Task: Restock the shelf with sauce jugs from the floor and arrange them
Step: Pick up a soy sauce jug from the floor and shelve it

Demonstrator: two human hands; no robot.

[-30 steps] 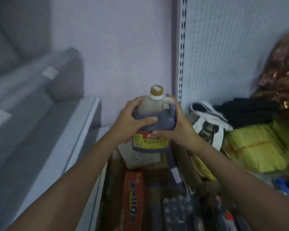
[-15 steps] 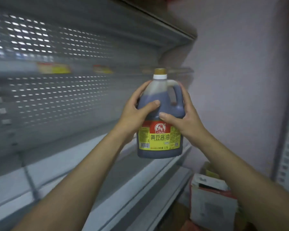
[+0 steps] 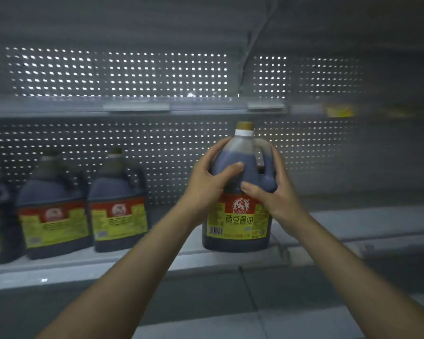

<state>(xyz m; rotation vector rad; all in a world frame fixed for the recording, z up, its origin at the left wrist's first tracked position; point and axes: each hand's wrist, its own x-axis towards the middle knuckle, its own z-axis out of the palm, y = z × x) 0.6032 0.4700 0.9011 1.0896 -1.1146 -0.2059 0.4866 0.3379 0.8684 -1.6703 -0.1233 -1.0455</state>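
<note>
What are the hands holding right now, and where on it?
One sauce jug, upright: left hand grips its left shoulder, right hand the right shoulder beside the handle.

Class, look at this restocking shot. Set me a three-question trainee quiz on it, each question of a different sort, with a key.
1. True or false: the held jug is gripped by both the left hand and the right hand.
2. Multiple choice: the row of jugs already on the shelf stands on which side of the held jug? A) left B) right C) behind it
3. Fill in: the held jug's cap is ___ in colour.

Key: 1 true; 2 A; 3 gold.
</note>
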